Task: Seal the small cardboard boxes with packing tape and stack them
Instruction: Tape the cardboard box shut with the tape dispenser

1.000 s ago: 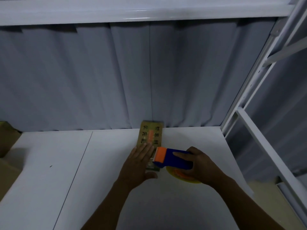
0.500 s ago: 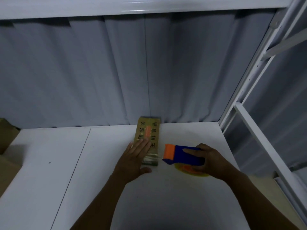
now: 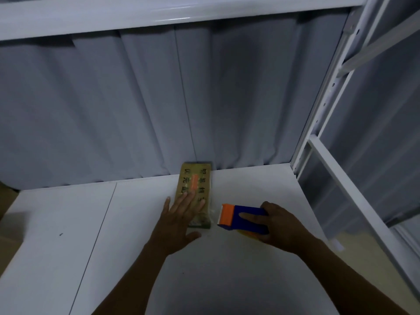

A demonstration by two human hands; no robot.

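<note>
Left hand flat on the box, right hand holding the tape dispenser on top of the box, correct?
No. Head view: left hand flat on the box, but the right hand holds the tape dispenser beside the box, to its right, not on top.

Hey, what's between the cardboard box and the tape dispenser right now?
Head view: a short strand of clear tape seems to bridge the box and dispenser, over bare white table.

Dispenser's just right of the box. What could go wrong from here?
The clear tape at the near end of the small box looks crinkled, so it may seal badly. Only the flat left hand pins the box; a tug from the tape dispenser in the right hand could skid it across the smooth table.
</note>
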